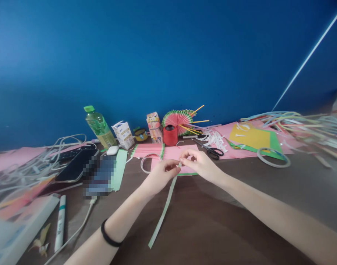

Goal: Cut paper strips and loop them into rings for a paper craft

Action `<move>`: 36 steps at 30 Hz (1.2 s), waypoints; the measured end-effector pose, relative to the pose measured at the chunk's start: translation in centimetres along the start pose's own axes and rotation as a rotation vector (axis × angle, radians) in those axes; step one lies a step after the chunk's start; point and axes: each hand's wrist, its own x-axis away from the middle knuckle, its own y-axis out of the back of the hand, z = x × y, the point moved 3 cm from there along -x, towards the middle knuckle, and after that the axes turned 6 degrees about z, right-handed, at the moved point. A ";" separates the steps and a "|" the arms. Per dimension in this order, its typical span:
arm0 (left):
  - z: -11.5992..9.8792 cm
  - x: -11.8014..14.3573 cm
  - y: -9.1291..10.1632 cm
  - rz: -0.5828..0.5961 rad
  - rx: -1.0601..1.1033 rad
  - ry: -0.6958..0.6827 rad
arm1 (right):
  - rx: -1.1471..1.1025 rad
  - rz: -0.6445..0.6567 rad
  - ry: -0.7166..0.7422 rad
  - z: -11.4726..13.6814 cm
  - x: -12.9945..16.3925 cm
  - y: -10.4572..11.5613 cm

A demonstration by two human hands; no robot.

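Pale green paper strip (164, 209) at centre stage, its far end up between the two hands, its tail slanting to the near side! The left hand (166, 172) has it in a narrow thumb-and-finger pinch; the right hand (197, 163) is narrow too, gripping at the very tip. Fingers cover that end, so whether it's folded there, I can't tell.

Tense spot, this: the paper looks thin, and two pinches so close could crease or tear it if they pull unevenly. That loose tail could twist, or get bent should the left forearm drop across it. And a wide swing of the right hand could clip the scissors (215, 152) just beyond.

Out to the dark brown surface (226, 228): a pink sheet (174, 152) just past the hands, a tape roll (142, 165) to the left, a red spool (170, 137) and pleated fan (177, 119) at the far side. Green bottle (100, 127) far left, marker (60, 224) near left, blurred heap of strips (303, 127) far right, and a blue wall (168, 55) behind everything!
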 end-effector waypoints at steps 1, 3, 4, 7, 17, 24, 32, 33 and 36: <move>-0.1 0.0 0.0 -0.008 -0.001 0.005 | 0.000 -0.006 -0.005 0.0 0.0 0.0; -0.3 0.0 -0.1 -0.027 0.001 0.011 | -0.001 -0.015 -0.014 0.0 0.0 -0.1; -0.4 0.0 -0.1 -0.034 0.006 0.009 | 0.000 -0.020 -0.017 0.1 0.1 -0.1; -0.7 0.1 -0.3 -0.034 0.057 0.006 | 0.013 -0.044 -0.019 0.1 0.2 -0.2; -0.7 0.2 -0.3 -0.091 0.063 -0.011 | 0.148 -0.121 0.118 1.0 0.5 -0.1; -0.8 0.2 0.0 -0.124 0.099 0.014 | 0.132 -0.217 0.161 0.9 0.7 0.3; -0.4 0.0 -0.1 -0.128 0.139 0.015 | 0.009 -0.010 0.055 1.1 0.6 -0.1; -0.4 0.0 -0.2 -0.131 0.119 0.011 | 0.012 -0.017 0.053 1.0 0.5 -0.2; -0.2 0.0 -0.2 -0.139 0.052 0.001 | 0.017 -0.039 0.053 0.7 0.4 -0.5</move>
